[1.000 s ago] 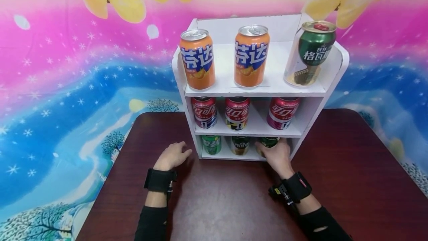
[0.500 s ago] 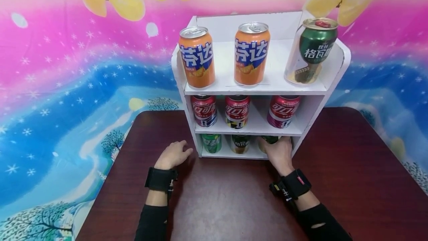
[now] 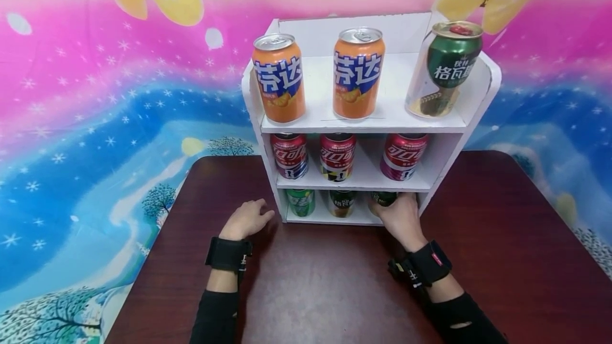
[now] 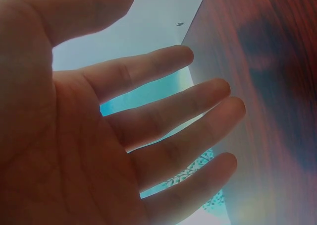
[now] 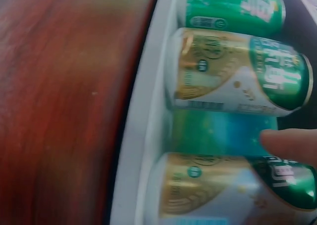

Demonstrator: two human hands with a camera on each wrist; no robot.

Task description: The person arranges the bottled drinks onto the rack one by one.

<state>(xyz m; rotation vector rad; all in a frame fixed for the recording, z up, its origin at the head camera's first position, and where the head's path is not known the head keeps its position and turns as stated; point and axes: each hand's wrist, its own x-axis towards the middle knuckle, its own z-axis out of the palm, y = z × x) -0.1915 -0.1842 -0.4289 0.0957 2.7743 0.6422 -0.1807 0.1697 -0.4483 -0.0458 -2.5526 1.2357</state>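
In the head view, my right hand [image 3: 402, 222] reaches into the bottom level of a white three-level shelf [image 3: 306, 129]. It grips a green-and-gold kvass can [image 3: 384, 197] at the right end, thumb on the can's left side. The right wrist view shows that can [image 5: 223, 190] close up, the thumb [image 5: 292, 141] at its upper part; the other fingers are hidden. Beside it stand a matching kvass can [image 3: 341, 203] and a green soda can [image 3: 301, 202]. My left hand [image 3: 247, 220] rests by the shelf's left side, palm facing inward and fingers spread, holding nothing.
Red cola cans [image 3: 338, 157] stand on the middle level. Up top are two orange soda cans [image 3: 358, 73] and another kvass can [image 3: 444, 68]. The shelf stands on a dark red wooden table [image 3: 315, 285], before a colourful printed backdrop [image 3: 95, 94].
The head view has shifted slightly. My right hand stays at the bottom-right can, with only a small movement, and my left hand stays beside the shelf.
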